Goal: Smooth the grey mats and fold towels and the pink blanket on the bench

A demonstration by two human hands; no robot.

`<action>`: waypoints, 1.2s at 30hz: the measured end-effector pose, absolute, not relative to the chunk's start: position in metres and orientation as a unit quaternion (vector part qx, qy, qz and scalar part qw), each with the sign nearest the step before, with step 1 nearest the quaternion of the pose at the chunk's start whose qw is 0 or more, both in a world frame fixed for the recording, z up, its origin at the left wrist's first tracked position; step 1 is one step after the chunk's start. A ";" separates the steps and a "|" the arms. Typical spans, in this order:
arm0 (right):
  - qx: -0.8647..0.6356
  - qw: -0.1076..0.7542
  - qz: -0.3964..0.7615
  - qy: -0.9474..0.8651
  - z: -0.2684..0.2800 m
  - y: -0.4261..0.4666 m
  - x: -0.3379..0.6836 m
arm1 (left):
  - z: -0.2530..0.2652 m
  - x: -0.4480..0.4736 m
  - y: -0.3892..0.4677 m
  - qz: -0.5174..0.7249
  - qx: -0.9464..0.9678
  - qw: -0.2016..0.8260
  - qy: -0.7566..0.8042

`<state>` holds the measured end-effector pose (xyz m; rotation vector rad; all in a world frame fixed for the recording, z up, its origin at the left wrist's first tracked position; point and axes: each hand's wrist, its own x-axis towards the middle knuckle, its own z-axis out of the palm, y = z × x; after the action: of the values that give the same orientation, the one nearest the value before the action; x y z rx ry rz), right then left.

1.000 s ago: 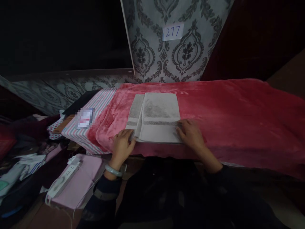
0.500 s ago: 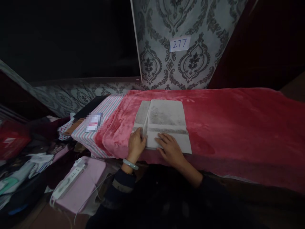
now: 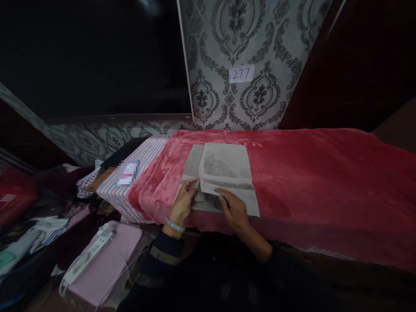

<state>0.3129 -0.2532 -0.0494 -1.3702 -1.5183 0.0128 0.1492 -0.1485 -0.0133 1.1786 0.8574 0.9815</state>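
A grey folded towel [image 3: 225, 160] with lighter bands lies on the red blanket [image 3: 325, 173], its left part lower and its larger right part on top. My right hand [image 3: 234, 209] pinches the near edge of the top layer between thumb and fingers and holds it raised, with a dark gap showing underneath. My left hand [image 3: 184, 203] is at the near left side of the towel, fingers curled together at the fold between the two parts. A pale bangle [image 3: 174, 225] circles my left wrist.
A striped cloth [image 3: 149, 154] with a small blurred packet [image 3: 127, 173] covers the left end of the surface. Below it, a power strip [image 3: 89, 253] and cables lie on a pink board [image 3: 113, 264]. A large screen [image 3: 97, 60] hangs behind; clothes heap at left.
My right hand has gone from lying flat on the towel to pinching and raising its near edge. The fingers of my left hand have curled at the fold. The view has tilted slightly up.
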 end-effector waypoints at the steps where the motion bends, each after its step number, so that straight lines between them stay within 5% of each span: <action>1: -0.567 0.510 0.000 -0.646 -0.049 -0.254 0.313 | -0.013 0.149 -0.150 0.430 0.507 0.647 0.374; 5: -0.561 0.430 -0.024 -0.707 -0.049 -0.258 0.311 | -0.014 0.142 -0.152 0.461 0.553 0.570 0.396; 12: -0.535 0.389 -0.007 -0.750 -0.034 -0.260 0.314 | -0.003 0.143 -0.143 0.455 0.746 0.254 0.414; 17: -0.614 0.366 -0.028 -0.698 -0.018 -0.249 0.339 | -0.002 0.175 -0.140 0.306 0.887 0.128 0.321; 23: -0.648 0.188 -0.083 -0.733 -0.040 -0.246 0.347 | -0.019 0.175 -0.131 0.151 0.931 0.085 0.322; 31: -0.632 0.194 -0.093 -0.745 -0.047 -0.249 0.342 | 0.008 0.192 -0.073 0.131 0.954 0.179 0.204; 36: -0.644 0.164 -0.051 -0.745 -0.042 -0.249 0.345 | 0.004 0.235 -0.060 0.076 0.968 0.073 0.227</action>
<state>0.3455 -0.2486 -0.0418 -1.8357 -2.1246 -0.1462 0.2355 -0.0596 0.0036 2.9086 0.6807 0.2282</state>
